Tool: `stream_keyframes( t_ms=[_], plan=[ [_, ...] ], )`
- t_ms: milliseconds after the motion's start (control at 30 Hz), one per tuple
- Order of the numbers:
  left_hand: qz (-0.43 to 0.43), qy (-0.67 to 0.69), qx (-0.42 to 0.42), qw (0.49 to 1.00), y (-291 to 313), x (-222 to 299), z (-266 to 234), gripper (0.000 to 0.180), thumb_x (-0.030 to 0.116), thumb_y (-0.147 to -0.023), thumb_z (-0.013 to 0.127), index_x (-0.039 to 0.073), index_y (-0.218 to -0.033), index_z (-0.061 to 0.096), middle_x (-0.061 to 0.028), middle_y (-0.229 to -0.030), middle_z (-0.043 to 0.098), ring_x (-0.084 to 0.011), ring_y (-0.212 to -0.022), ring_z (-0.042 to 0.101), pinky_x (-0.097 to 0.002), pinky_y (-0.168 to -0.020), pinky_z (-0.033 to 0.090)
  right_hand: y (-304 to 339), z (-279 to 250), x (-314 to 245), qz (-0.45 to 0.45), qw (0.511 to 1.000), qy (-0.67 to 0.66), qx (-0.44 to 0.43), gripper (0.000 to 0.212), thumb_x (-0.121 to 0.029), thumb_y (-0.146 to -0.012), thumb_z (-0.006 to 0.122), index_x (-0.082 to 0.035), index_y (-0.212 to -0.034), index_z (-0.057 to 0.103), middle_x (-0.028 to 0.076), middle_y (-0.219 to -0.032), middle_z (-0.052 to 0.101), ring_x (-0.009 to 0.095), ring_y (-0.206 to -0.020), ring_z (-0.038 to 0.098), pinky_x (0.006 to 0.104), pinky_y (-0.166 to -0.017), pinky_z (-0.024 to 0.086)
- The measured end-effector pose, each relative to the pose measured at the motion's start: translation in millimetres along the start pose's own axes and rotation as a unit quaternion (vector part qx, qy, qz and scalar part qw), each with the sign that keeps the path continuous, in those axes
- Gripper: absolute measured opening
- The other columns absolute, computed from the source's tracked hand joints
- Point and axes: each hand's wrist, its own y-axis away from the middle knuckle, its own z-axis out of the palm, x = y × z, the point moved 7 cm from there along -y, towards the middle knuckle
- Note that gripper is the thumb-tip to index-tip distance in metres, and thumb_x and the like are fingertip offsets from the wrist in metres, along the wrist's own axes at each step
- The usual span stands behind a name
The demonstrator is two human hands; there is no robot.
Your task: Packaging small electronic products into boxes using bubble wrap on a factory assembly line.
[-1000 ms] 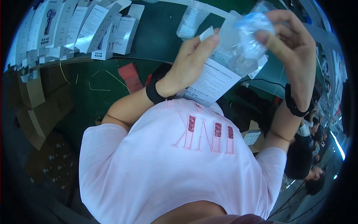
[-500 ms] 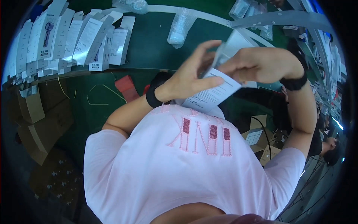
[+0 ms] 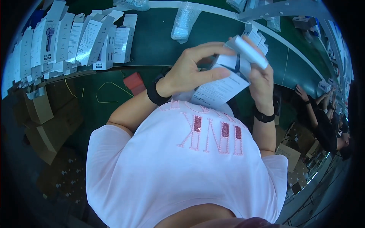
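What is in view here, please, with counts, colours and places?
Held carton: one, white, centre
Worktable: one, green, ahead
Other cartons: many, white, on worktable
Bubble-wrapped packs: several, clear, along worktable's far edge
Block: one, red, below worktable's near edge
Strips: several, yellow, left of block
Cardboard boxes: several, brown, both sides
Co-workers: at least one, black top, right
T-shirt: one, pale, lower centre
Wristbands: two, black, worn
Left hand: one, bare, carton's left
Right hand: one, bare, carton's right

The white box (image 3: 221,89) bears fine print (image 3: 213,90) (the shirt (image 3: 182,178), pink letters (image 3: 225,130)).
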Motion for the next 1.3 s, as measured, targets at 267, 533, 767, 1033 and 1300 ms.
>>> stream_keyframes(
  t_ms=[267, 533, 767, 1033, 1300],
  plan=[
    [-0.097, 0.055, -0.014, 0.994, -22, -17, 14, 0.066, 0.005, -0.073, 0.079, 0.007, -0.126, 0.040, -0.0168, -0.120, 0.057, -0.0215, -0.112, 0.056, -0.0331, -0.093, 0.047, 10, -21, -21, -0.023, 0.968, 0.249, 0.030, 0.029, -0.022, -0.093, 0.058, -0.005, -0.116, 0.066, 0.011, -0.116, 0.066, 0.017, -0.100, 0.062, 0.0263, -0.085, 0.047],
    [-0.069, 0.101, -0.017, 0.992, -47, -23, 36, 0.061, 0.014, -0.073, 0.082, 0.005, -0.122, 0.047, -0.0103, -0.117, 0.058, -0.0160, -0.103, 0.058, -0.0309, -0.086, 0.048, 7, -37, -50, -0.057, 0.922, 0.380, -0.053, 0.027, -0.013, -0.092, 0.057, -0.005, -0.117, 0.065, 0.013, -0.116, 0.066, 0.024, -0.105, 0.064, 0.0316, -0.089, 0.048],
    [-0.135, 0.173, -0.060, 0.974, -62, -44, 69, 0.055, 0.002, -0.078, 0.074, 0.003, -0.125, 0.046, -0.0126, -0.129, 0.052, -0.0184, -0.117, 0.051, -0.0327, -0.097, 0.044, 21, -63, -46, -0.051, 0.930, 0.361, -0.053, 0.029, -0.011, -0.090, 0.059, -0.005, -0.117, 0.064, 0.017, -0.124, 0.059, 0.034, -0.118, 0.054, 0.0374, -0.098, 0.043],
    [-0.142, 0.137, -0.071, 0.978, -93, -71, 100, 0.043, 0.009, -0.085, 0.067, 0.003, -0.124, 0.050, -0.0136, -0.133, 0.050, -0.0187, -0.118, 0.051, -0.0334, -0.099, 0.041, 42, -114, -25, -0.055, 0.932, 0.355, 0.043, 0.057, -0.016, -0.082, 0.070, -0.007, -0.134, 0.049, 0.021, -0.138, 0.045, 0.032, -0.127, 0.045, 0.0402, -0.104, 0.036],
    [-0.280, -0.214, 0.097, 0.931, -281, -144, -20, 0.090, 0.063, -0.082, 0.055, 0.001, -0.143, 0.031, -0.0138, -0.139, 0.044, -0.0311, -0.125, 0.043, -0.0441, -0.103, 0.034, 64, -390, 68, 0.151, 0.907, 0.095, 0.381, 0.044, -0.024, -0.082, 0.071, -0.003, -0.120, 0.060, 0.008, -0.100, 0.066, 0.016, -0.090, 0.064, 0.0288, -0.074, 0.050]
  ],
)
